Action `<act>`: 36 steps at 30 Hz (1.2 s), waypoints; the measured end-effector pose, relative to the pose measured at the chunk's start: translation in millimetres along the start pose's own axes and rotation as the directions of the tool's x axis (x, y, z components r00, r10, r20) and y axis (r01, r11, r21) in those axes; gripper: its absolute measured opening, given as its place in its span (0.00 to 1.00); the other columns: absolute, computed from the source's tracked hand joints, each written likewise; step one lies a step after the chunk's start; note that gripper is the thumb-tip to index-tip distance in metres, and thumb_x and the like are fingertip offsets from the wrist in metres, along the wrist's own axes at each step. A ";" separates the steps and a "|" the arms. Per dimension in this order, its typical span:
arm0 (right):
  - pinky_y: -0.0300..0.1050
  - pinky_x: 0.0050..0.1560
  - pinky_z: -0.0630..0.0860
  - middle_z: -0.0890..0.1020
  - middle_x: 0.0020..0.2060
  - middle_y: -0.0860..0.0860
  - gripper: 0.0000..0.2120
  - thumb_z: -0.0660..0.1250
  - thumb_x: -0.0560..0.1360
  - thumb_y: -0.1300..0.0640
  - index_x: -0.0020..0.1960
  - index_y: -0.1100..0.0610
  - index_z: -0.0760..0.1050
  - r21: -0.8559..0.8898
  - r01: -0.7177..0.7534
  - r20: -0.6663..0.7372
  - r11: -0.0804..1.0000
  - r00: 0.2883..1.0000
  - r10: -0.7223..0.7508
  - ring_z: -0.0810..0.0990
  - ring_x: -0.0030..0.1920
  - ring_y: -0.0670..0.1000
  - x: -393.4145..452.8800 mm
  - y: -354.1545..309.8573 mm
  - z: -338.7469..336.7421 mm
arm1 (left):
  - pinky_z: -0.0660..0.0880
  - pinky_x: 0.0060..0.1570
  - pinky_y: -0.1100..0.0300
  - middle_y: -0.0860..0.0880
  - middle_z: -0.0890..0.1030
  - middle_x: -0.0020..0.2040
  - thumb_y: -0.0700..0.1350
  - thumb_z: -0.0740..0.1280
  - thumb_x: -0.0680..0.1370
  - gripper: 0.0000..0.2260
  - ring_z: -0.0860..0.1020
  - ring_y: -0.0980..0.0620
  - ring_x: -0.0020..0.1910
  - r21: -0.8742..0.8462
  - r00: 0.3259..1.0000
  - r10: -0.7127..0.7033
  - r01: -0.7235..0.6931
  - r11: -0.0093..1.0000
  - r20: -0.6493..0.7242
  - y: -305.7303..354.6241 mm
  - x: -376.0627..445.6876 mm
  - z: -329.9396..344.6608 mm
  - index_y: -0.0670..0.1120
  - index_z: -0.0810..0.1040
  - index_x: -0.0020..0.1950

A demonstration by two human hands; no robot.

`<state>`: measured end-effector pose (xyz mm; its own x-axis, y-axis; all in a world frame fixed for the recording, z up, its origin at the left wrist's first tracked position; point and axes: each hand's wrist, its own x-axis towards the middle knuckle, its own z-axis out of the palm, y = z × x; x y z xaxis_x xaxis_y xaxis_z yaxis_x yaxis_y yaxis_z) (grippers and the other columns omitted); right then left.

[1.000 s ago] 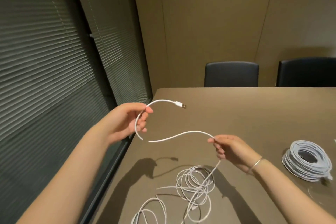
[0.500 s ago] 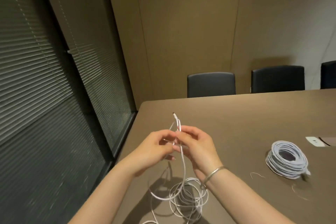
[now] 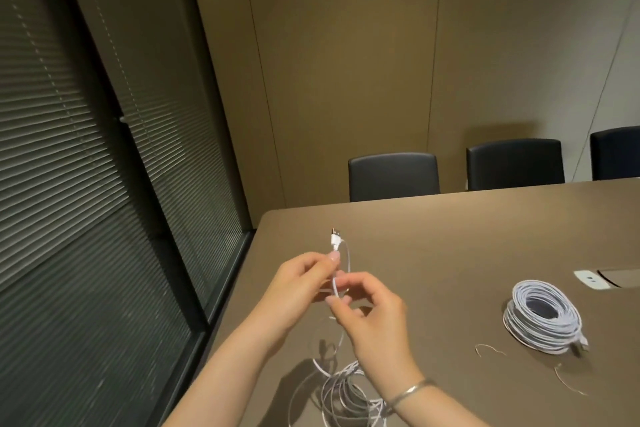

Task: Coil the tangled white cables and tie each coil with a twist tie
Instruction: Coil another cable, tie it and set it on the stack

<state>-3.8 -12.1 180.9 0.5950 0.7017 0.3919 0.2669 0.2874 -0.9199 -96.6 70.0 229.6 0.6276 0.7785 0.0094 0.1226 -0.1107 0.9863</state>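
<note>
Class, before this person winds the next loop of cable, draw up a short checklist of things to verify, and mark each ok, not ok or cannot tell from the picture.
1. Plug end free above the fingers: ok.
2. Left hand has a grip on the cable just below the plug: ok.
3. Right hand pinches the first small loop: ok.
4. Loose cable on the table free of knots: cannot tell.
5. Twist ties lying nearby: ok.
6. Finished coil lies apart from the working cable: ok.

A: What's worn on the arms?
B: Nothing on either forearm; no sleeves show.
A: Any jewellery?
B: A thin silver bangle (image 3: 410,391) circles the right wrist. Left wrist bare.
</note>
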 end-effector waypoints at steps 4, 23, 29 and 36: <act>0.35 0.33 0.73 0.81 0.44 0.38 0.13 0.74 0.66 0.67 0.41 0.52 0.75 -0.048 0.049 0.045 0.998 0.998 -0.047 0.77 0.33 0.45 0.9 5.1 7.1 | 0.78 0.47 0.60 0.41 0.85 0.47 0.44 0.62 0.82 0.12 0.82 0.50 0.44 -0.053 0.998 0.061 -0.059 0.997 0.032 6.9 1.4 -3.2 0.36 0.79 0.49; 0.47 0.48 0.74 0.82 0.34 0.60 0.16 0.72 0.72 0.48 0.35 0.60 0.76 -0.068 -0.516 0.434 0.854 0.755 0.491 0.80 0.40 0.57 49.8 58.6 -72.6 | 0.68 0.22 0.67 0.53 0.63 0.28 0.45 0.59 0.82 0.09 0.62 0.59 0.21 -0.609 0.995 -0.057 -0.008 0.793 -0.088 63.3 23.8 -107.0 0.44 0.73 0.44; 0.40 0.30 0.76 0.72 0.31 0.53 0.07 0.61 0.76 0.67 0.51 0.66 0.77 0.257 -0.650 0.328 0.715 0.755 0.568 0.71 0.26 0.48 75.1 43.4 -95.3 | 0.78 0.32 0.61 0.51 0.71 0.29 0.44 0.62 0.82 0.07 0.72 0.55 0.25 -0.501 0.977 -0.034 -0.079 0.862 -0.213 55.3 23.1 -122.2 0.44 0.75 0.46; 0.40 0.30 0.79 0.78 0.34 0.56 0.05 0.67 0.75 0.68 0.49 0.63 0.80 0.269 -0.412 0.045 0.871 0.908 0.416 0.76 0.30 0.50 79.0 -15.4 -55.8 | 0.78 0.29 0.60 0.45 0.77 0.31 0.42 0.61 0.81 0.10 0.78 0.49 0.27 -0.361 0.993 -0.031 -0.011 0.933 -0.113 52.7 23.9 -90.7 0.39 0.76 0.44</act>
<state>81.4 2.5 226.9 0.6176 0.7860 -0.0274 -0.2168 0.1367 -0.9666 -144.9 138.8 296.7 0.5329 0.8461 -0.0030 -0.1700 0.1106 0.9792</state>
